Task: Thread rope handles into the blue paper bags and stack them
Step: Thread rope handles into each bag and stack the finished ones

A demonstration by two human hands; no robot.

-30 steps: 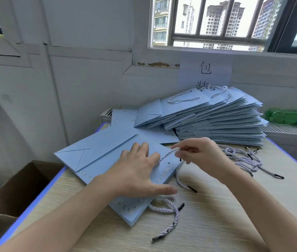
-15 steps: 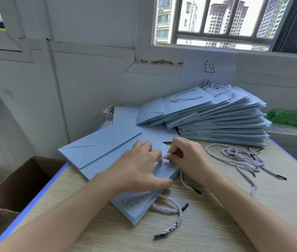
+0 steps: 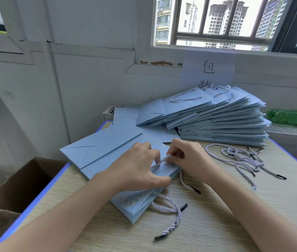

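Right hand fingers: curled, pinching the rope [image 3: 159, 161] just above the top bag's right edge; right hand [image 3: 185, 160].
Left hand fingers: spread fairly flat, pressing down on the bag [image 3: 111, 148]; thumb at its near right edge; left hand [image 3: 136, 167].
Rope: runs from the pinch across the bag edge, its black tip on the table [image 3: 216, 224] to the right.
Second rope [image 3: 171, 215]: trails from the bag's near end.
Spare ropes [image 3: 242, 160]: tangled, right of the hands.
Finished bags [image 3: 216, 122]: stacked far right, by the wall.
Cardboard box [image 3: 22, 182]: left of the table.
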